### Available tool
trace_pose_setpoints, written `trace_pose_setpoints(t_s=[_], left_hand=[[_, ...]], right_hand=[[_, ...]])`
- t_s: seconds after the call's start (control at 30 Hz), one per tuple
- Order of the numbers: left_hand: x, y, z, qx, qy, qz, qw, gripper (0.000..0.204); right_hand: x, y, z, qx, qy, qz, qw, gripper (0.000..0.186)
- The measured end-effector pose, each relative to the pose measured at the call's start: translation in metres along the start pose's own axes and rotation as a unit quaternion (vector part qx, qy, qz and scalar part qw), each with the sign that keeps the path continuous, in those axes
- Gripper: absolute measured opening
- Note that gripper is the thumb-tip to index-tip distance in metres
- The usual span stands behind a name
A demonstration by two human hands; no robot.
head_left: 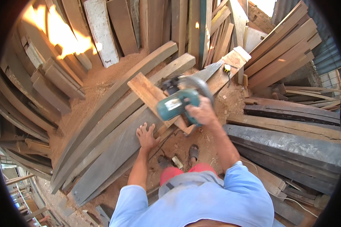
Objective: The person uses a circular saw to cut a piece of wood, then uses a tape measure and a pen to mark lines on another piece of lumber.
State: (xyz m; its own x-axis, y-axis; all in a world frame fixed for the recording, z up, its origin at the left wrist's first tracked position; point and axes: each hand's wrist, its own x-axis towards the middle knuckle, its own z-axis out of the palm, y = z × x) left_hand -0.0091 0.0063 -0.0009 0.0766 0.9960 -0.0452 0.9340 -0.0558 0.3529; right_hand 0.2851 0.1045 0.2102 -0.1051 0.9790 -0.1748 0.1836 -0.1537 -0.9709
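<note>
My right hand (pixel 201 112) grips the handle of a teal circular saw (pixel 171 107), its guard blurred. Under the saw, a short reddish-brown plank (pixel 143 87) lies crosswise over long grey timbers. The saw's front half rests over this plank; its blade is hidden from me. My left hand (pixel 146 137) lies flat with fingers spread on a wide grey beam (pixel 113 157), beside the plank's near end. Beyond the saw, a small yellow-and-black tape measure (pixel 226 68) sits on a light brown board (pixel 235 60).
Stacked dark beams (pixel 288 142) fill the right side. Planks (pixel 280 45) lean at the far right, and more boards (pixel 121 26) stand along the back. Sawdust (pixel 98 90) covers the ground. A pale cable (pixel 284 196) runs at lower right; a small wood block (pixel 177 162) lies between my feet.
</note>
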Motion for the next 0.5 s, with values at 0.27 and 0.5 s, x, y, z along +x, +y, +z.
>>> trace_pose_setpoints(t_s=[0.27,0.5], left_hand=[[0.008,0.006,0.008,0.032,0.002,0.005,0.999,0.092],[0.010,0.017,0.014,0.095,-0.032,0.001,0.995,0.113]], right_hand=[[-0.104,0.058,-0.119,-0.093,0.149,0.046,0.983,0.024],[-0.098,0.237,-0.214,-0.301,0.131,0.222,0.918,0.041]])
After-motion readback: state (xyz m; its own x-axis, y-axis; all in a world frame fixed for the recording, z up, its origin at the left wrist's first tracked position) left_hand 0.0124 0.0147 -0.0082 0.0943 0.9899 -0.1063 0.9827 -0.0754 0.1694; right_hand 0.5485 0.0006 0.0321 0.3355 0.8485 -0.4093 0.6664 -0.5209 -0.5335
